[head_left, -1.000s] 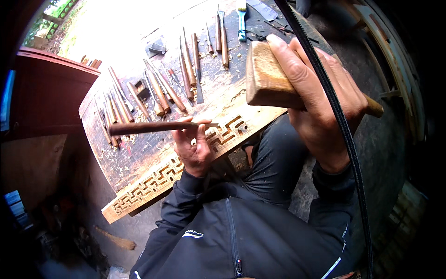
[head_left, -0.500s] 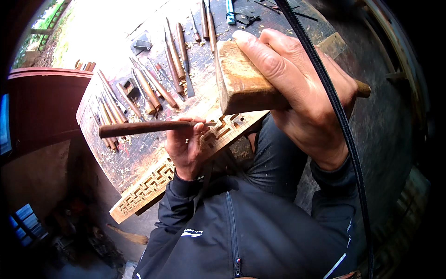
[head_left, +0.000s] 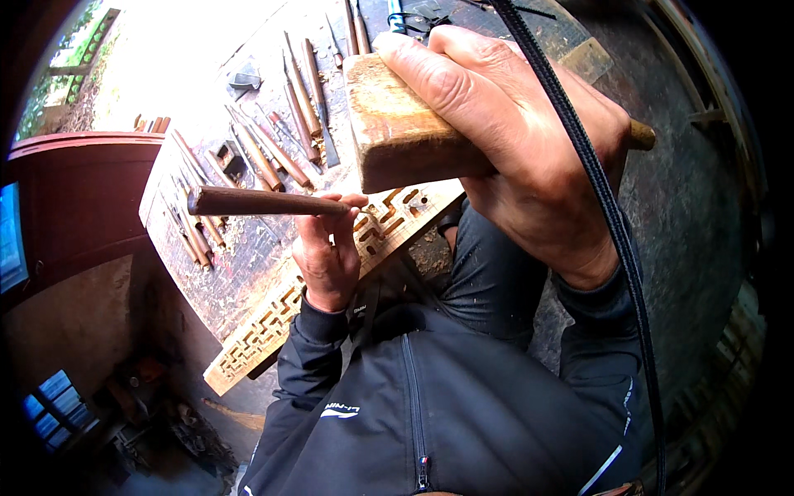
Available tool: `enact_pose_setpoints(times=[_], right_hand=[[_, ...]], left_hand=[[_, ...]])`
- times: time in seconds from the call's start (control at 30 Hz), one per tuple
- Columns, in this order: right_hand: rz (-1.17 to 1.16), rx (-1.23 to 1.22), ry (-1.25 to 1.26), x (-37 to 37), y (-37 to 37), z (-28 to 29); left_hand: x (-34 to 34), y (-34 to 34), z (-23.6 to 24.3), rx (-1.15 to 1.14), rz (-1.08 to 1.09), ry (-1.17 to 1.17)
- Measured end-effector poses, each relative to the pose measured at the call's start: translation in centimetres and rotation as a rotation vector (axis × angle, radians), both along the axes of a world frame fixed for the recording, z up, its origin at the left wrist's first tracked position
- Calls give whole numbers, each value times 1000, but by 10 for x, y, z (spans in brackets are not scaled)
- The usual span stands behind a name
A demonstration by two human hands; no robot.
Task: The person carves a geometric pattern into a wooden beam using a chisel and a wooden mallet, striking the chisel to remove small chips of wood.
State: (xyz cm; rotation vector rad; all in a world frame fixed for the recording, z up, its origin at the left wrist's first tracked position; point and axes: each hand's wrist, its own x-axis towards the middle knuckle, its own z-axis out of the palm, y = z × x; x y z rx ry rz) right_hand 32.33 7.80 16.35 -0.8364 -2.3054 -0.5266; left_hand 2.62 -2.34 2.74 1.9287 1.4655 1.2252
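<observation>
My left hand [head_left: 327, 260] grips a dark wooden-handled chisel [head_left: 256, 201] near its working end, with the tip at a pale board [head_left: 252, 335] pierced with an angular fretwork pattern. The handle points leftward, held above the board. My right hand [head_left: 529, 149] is closed on a blocky wooden mallet [head_left: 393, 149], whose head hangs up and to the right of the chisel, apart from it. The mallet's short handle sticks out past my knuckles at the right. Wood chips lie around the board.
Several chisels and gouges [head_left: 265, 153] lie across the worn workbench [head_left: 198, 293]. A small plane [head_left: 223, 157] and a blue-handled tool [head_left: 395, 16] lie among them. A red wooden panel [head_left: 74, 190] stands at the left, a broom [head_left: 231, 413] below. A black cord [head_left: 571, 124] crosses the right side.
The mallet in my right hand has moved leftward and up. The free end of the chisel handle has lifted slightly; my left hand stays at the board. The view has shifted slightly.
</observation>
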Motion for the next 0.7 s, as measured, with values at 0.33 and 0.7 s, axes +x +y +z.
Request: enact_pose_setpoints(times=[0.33, 0.7], right_hand=[[98, 186, 410, -29, 1, -2], [79, -11, 414, -55, -7, 42]], left_hand=[[0, 5, 2, 101, -64, 87], [3, 0, 6, 139, -24, 209]])
